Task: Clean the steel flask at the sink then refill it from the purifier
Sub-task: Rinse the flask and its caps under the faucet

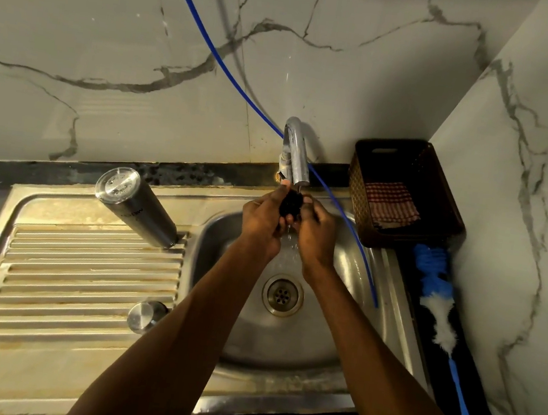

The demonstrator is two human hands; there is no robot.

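The steel flask [138, 206] stands upside down on the drainboard [85, 274], left of the sink basin [331, 321]. A round steel cap [145, 316] sits on the drainboard near the basin's edge. Over the basin, under the chrome tap [297, 156], my left hand [262, 221] and my right hand [315, 235] both hold a small black part [291, 204], likely the flask's inner stopper. Water runs from the tap over it and down toward the drain [282, 294].
A thin blue tube [358, 241] runs from the wall past the tap into the basin's right side. A brown basket [405, 192] with a checked cloth stands at the right. A blue and white bottle brush [438, 317] lies along the right counter.
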